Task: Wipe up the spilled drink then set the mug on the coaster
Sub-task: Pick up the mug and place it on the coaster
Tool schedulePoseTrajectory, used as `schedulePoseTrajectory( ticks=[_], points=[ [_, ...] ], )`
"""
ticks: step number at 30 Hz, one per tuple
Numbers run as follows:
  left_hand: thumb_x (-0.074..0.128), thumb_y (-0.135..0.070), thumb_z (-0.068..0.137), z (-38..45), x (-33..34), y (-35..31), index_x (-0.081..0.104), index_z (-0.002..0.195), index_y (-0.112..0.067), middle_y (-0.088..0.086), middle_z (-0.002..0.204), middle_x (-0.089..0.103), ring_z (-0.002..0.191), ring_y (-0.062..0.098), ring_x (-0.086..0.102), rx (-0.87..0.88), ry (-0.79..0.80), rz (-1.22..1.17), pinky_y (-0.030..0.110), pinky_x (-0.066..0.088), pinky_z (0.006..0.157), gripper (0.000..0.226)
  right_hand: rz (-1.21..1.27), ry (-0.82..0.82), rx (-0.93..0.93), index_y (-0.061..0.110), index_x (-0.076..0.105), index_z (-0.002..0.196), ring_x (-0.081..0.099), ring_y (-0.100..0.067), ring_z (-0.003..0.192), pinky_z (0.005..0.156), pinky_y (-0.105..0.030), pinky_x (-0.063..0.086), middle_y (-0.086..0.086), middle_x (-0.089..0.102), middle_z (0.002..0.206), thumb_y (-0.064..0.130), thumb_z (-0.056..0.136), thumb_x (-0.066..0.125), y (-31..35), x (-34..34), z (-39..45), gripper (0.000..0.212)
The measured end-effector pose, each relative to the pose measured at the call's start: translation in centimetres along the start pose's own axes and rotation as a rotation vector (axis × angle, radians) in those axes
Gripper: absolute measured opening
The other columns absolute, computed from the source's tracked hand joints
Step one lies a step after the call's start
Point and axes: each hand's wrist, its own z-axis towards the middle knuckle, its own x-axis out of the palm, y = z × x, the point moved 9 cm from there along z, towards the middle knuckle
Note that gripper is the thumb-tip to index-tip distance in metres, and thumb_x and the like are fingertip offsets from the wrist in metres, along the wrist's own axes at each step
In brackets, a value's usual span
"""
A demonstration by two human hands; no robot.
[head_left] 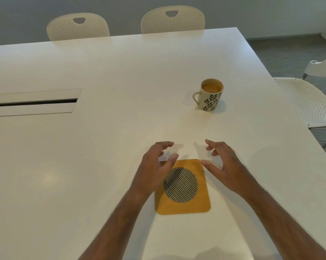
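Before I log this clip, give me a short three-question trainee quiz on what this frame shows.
1. True or false: the mug already stands on the coaster.
2. Which hand overlaps the coaster's edge: A) left hand B) right hand C) neither?
3. Fill in: both hands are empty, and no ____ for wiping is visible on the table.

Key: 1 false, it stands apart on the bare table, farther away and to the right. 2 A. 3 cloth.
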Motion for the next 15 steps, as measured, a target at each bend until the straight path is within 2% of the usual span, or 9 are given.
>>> schedulePoseTrajectory(
  ticks=[3, 6, 9, 12, 15],
  points=[
    [0.068, -0.041, 0.100, 2.7, 1.2, -1.4, 0.062, 0.130, -0.037, -0.029, 0.126, 0.062, 0.122, -0.001, 0.059, 0.075, -0.029, 0.003, 0.020, 0.054, 0.096, 0.031, 0.032, -0.043, 0.023, 0.028, 0.047, 0.150, 0.053, -0.006, 0.115, 0.084, -0.024, 0.051, 0.013, 0.056, 0.126, 0.038, 0.096, 0.070, -0.6, -0.8, 1.7, 0.060],
    [0.067, -0.038, 0.101, 5.8, 2.4, -2.9, 0.061, 0.129, -0.035, -0.023, 0.120, 0.064, 0.111, 0.002, 0.062, 0.102, -0.025, -0.004, 0.025, 0.057, 0.089, 0.029, 0.087, -0.082, 0.070, 0.027, 0.049, 0.146, 0.058, -0.008, 0.111, 0.087, -0.020, 0.052, 0.010, 0.058, 0.122, 0.031, 0.096, 0.072, -1.4, -1.5, 3.7, 0.056],
    [0.068, -0.032, 0.101, 9.2, 3.3, -3.9, 0.060, 0.132, -0.026, -0.014, 0.120, 0.066, 0.106, 0.005, 0.065, 0.103, -0.029, -0.050, 0.032, 0.060, 0.087, 0.032, 0.186, -0.117, 0.114, 0.025, 0.052, 0.142, 0.064, -0.012, 0.107, 0.088, -0.023, 0.057, 0.006, 0.062, 0.119, 0.026, 0.095, 0.075, -2.7, -2.2, 5.9, 0.052],
    [0.068, -0.031, 0.101, 12.1, 3.6, -4.8, 0.056, 0.133, -0.023, -0.008, 0.122, 0.064, 0.106, 0.006, 0.066, 0.097, -0.053, -0.100, 0.026, 0.060, 0.084, 0.035, 0.245, -0.139, 0.153, 0.030, 0.055, 0.136, 0.065, -0.009, 0.104, 0.077, -0.011, 0.056, 0.008, 0.064, 0.115, 0.028, 0.094, 0.075, -4.1, -2.8, 7.9, 0.046],
    [0.069, -0.031, 0.101, 14.8, 3.9, -5.5, 0.053, 0.133, -0.024, -0.007, 0.125, 0.061, 0.105, 0.004, 0.066, 0.094, -0.058, -0.107, 0.016, 0.057, 0.077, 0.036, 0.266, -0.168, 0.166, 0.030, 0.056, 0.132, 0.065, 0.002, 0.099, 0.072, -0.004, 0.051, 0.010, 0.066, 0.114, 0.029, 0.094, 0.075, -5.1, -3.6, 9.7, 0.042]
  ],
)
